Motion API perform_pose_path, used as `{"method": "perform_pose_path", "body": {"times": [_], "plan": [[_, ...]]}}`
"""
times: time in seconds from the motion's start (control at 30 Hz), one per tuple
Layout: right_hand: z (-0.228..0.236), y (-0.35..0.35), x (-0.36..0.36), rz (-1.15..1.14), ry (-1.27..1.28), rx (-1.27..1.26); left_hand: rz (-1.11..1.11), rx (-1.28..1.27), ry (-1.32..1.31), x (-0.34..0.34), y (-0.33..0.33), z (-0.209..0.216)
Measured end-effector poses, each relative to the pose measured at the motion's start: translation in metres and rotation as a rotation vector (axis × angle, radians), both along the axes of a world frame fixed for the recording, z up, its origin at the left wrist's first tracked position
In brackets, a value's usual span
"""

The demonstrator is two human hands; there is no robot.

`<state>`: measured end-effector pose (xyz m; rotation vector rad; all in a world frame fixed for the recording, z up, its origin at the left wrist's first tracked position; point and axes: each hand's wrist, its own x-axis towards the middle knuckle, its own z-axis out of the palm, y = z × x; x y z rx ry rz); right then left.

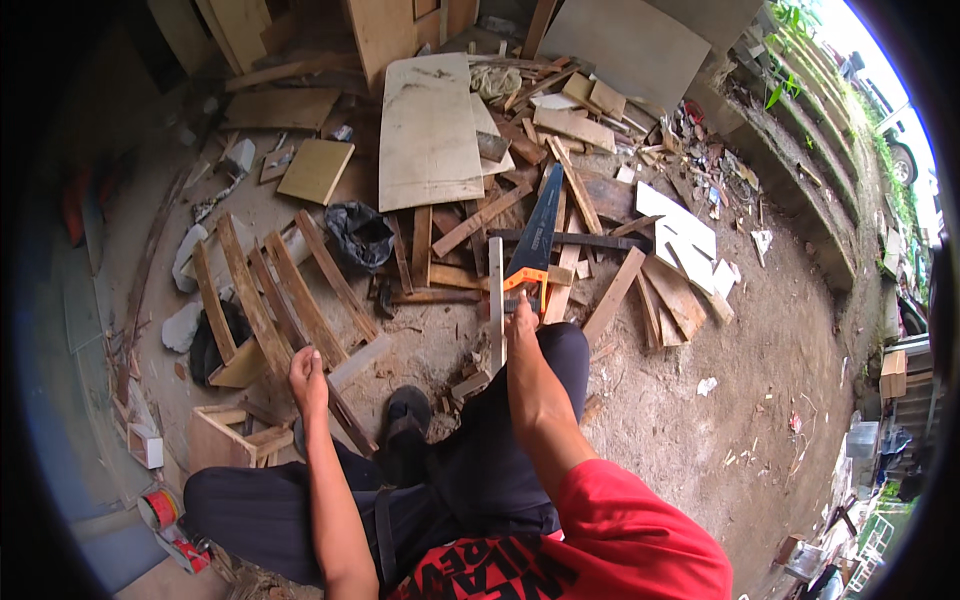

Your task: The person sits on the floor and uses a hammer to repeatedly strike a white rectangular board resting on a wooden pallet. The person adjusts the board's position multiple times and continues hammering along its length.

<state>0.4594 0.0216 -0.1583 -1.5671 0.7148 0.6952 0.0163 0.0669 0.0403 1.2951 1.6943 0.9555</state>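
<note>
My right hand [521,318] is wrapped round the orange handle of a handsaw [537,235]. The dark blade points away from me and up over the scrap wood. Just left of the saw stands a narrow pale wooden strip [497,300], its lower end by my knee. Over on the left, my left hand [308,372] is closed with curled fingers beside the wooden slats [300,300]; whether anything is in it I cannot make out. A dark slat [350,418] runs down just right of that hand.
A pile of scrap boards [570,200] spreads ahead, with a large pale panel [430,140] on it. A black plastic bag [360,237] sits left of the panel. Near my left knee is a small wooden frame [225,437]. Concrete steps [790,180] rise at the right.
</note>
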Motion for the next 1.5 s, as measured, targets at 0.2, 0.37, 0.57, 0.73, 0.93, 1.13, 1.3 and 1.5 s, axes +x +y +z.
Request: {"method": "perform_pose_path", "body": {"times": [0.2,0.37,0.57,0.73,0.93,1.13,1.3,1.5], "plan": [[0.046,0.003,-0.016,0.087,-0.174,0.337,0.010,0.076,-0.092,0.010,0.005,-0.010],[0.040,-0.029,0.002,0.496,-0.038,0.219,-0.116,0.157,-0.266,0.062,0.008,-0.034],[0.123,-0.044,-0.029,0.837,-0.493,0.327,-0.251,0.077,-0.222,0.125,-0.005,0.033],[0.202,-0.061,-0.032,0.698,-0.487,0.458,-0.297,0.188,-0.274,0.164,-0.006,0.065],[0.342,-0.084,-0.007,0.522,-0.443,0.855,-0.469,0.255,-0.465,0.209,0.007,0.105],[0.391,-0.116,0.031,0.390,-0.416,1.094,-0.653,0.236,-0.469,0.245,-0.010,0.148],[0.327,-0.135,0.045,0.207,-0.327,0.899,-0.753,0.169,-0.400,0.261,-0.020,0.146],[0.247,-0.149,0.106,0.073,-0.533,0.591,-0.835,0.093,-0.370,0.275,-0.022,0.130]]}}
